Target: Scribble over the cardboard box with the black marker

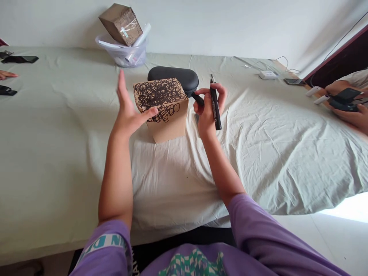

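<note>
A small cardboard box (165,115) stands on the bed, its top and part of its front covered in black scribbled loops. My left hand (128,109) is open beside the box's left side, fingers stretched upward and the thumb touching the front face. My right hand (207,111), to the right of the box, is closed around a black marker (215,103) held upright, with what looks like its cap (198,99) in the fingers. Behind the box lies a black oval case (178,76).
A pale green sheet (57,134) covers the bed. A clear plastic tub (123,55) with a brown box (121,23) in it stands at the back. A white charger (268,74) and phone (294,81) lie far right. Other people's hands hold a dark device (346,100) at right and show at the left edge (7,74).
</note>
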### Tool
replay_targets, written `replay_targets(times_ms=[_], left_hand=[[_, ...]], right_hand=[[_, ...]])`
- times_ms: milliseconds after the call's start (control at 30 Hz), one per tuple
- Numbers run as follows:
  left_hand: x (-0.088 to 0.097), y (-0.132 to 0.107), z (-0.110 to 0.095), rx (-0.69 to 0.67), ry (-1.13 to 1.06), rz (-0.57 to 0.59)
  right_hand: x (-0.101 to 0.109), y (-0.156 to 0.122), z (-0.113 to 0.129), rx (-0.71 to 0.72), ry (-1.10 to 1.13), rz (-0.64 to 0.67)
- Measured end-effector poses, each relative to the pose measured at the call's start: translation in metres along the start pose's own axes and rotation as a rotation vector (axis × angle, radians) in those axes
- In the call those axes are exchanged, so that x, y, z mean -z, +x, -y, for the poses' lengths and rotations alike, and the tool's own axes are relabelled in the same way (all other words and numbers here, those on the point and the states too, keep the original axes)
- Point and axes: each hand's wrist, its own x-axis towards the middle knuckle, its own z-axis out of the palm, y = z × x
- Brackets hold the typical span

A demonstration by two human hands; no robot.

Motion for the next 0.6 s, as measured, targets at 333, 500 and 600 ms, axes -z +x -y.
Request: replay_targets(times_ms=[333,500,600], left_hand=[[-0.031,-0.023,-0.090,-0.005,-0.331,0.066],[-0.028,-0.017,-0.088,-0.050,-0.484,-0.095],[-0.026,-0.015,-0.085,-0.053,-0.505,-0.134]], right_hand=[[-0.033,-0.046,0.062,-0.175,-0.035,0.229],[-0.023,-0.036,0.063,-0.007,0.151,0.134],[-0.018,-0.029,0.059,-0.052,0.169,0.147]])
